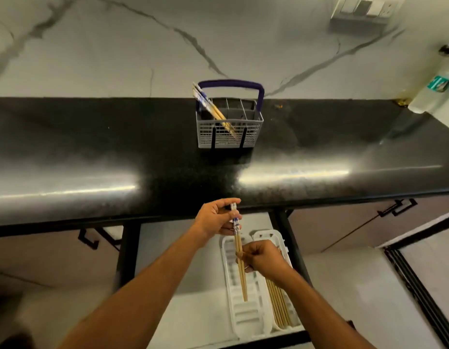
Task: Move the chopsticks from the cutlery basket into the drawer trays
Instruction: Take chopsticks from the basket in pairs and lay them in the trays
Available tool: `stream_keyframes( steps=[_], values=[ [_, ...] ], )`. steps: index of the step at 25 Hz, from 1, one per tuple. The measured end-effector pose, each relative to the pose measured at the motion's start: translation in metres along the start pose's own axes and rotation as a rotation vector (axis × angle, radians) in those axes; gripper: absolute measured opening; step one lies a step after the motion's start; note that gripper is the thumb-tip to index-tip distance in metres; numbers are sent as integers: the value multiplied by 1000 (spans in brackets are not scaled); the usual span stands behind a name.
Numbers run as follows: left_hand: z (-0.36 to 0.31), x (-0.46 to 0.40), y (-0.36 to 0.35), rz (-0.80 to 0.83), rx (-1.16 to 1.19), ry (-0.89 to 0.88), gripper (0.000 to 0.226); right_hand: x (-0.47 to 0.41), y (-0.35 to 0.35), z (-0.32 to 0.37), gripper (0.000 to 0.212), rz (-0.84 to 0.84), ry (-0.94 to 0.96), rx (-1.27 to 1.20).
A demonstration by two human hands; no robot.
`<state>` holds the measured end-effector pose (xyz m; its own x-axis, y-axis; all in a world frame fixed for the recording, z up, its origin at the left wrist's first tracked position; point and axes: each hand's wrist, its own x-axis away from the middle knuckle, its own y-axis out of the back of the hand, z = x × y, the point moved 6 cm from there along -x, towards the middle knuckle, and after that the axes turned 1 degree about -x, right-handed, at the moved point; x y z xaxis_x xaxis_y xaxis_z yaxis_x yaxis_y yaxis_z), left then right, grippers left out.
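A pair of wooden chopsticks with blue-and-white tops [239, 258] hangs over the open drawer, held at both ends. My left hand [217, 219] pinches their patterned tops, and my right hand [262, 259] grips them near the middle. Below them lies the left white tray [246, 316], with no chopsticks in it. The right white tray [280, 308] holds several plain wooden chopsticks. On the black counter stands the grey cutlery basket [229, 129] with a dark blue handle. A few more chopsticks [211, 105] lean in its left compartment.
The drawer [198, 293] is pulled out under the counter's front edge [168, 217]. Cabinet doors with black handles flank it. A clear bottle [434, 94] stands at the counter's far right. A wall socket [364, 8] sits on the marble wall above.
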<state>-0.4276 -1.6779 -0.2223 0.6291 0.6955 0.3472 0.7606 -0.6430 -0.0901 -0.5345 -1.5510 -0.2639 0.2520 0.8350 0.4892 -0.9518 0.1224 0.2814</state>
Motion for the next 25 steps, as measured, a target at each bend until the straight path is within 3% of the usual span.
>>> stream_keyframes(
  steps=[7,10,16,25],
  values=[
    [93,-5,-15,-38,-40,227,36,-11,-25,-87,15,-1,-200,-50],
    [113,-8,-15,-150,-131,302,40,-23,-34,-108,11,6,-253,6],
    [113,-19,17,-503,-293,227,40,-52,-55,-133,9,4,-327,231],
    [133,-18,41,-611,-119,319,26,-57,-66,-122,13,-106,-275,517]
  ],
)
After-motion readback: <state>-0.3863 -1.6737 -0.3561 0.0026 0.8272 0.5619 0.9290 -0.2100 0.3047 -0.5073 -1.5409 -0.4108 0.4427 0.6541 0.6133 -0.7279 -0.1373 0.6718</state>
